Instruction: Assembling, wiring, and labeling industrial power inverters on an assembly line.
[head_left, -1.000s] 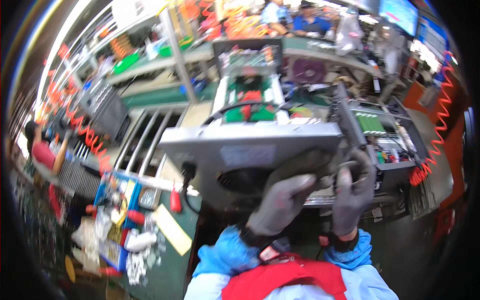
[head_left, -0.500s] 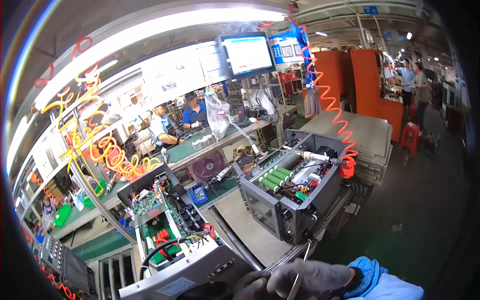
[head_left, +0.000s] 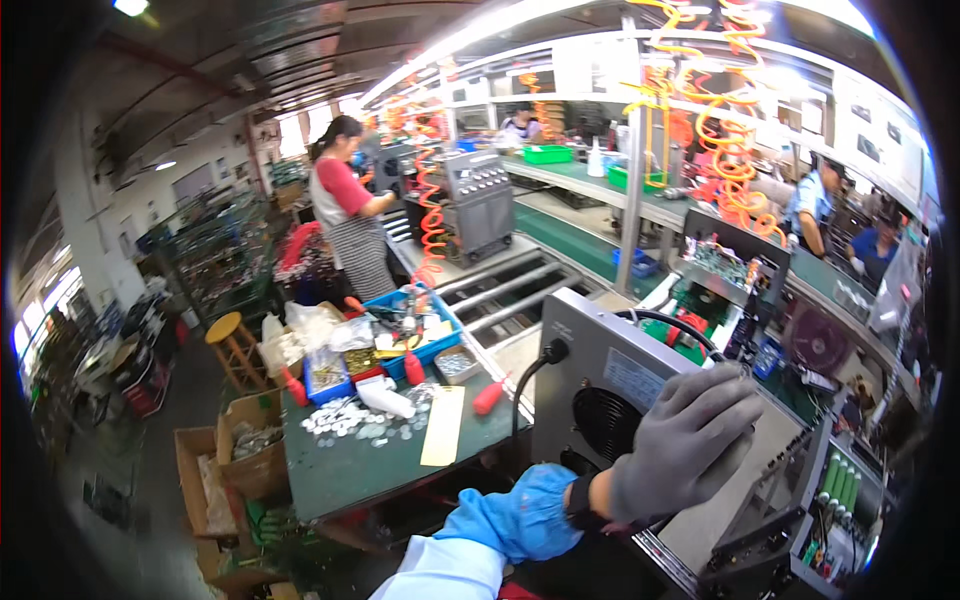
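Note:
My left hand (head_left: 690,445), in a grey glove with a dark wristband and a blue sleeve cover, reaches in from the lower edge. Its fingers are stretched out and slightly bent, and no held thing shows; the palm side is hidden. The hand covers the right end of a grey metal panel (head_left: 570,385) on an electronic unit; whether it touches cannot be seen. A black plug (head_left: 553,351) with a cord sits in that panel, beside a round black fan (head_left: 605,425). Green circuit boards (head_left: 680,340) lie open behind the panel. My right hand is out of view.
On the left, a green table (head_left: 350,475) carries washers (head_left: 355,420), a blue parts bin (head_left: 425,345), a yellow card (head_left: 442,425) and red-handled tools. Another opened unit (head_left: 840,490) stands at lower right. Coiled orange hoses (head_left: 740,150) hang overhead. A co-worker (head_left: 350,200) stands beyond the table.
The view has swung left, bringing in the parts table. My right hand, earlier with a thin metal tool, has gone out of view. My left hand now shows over the panel.

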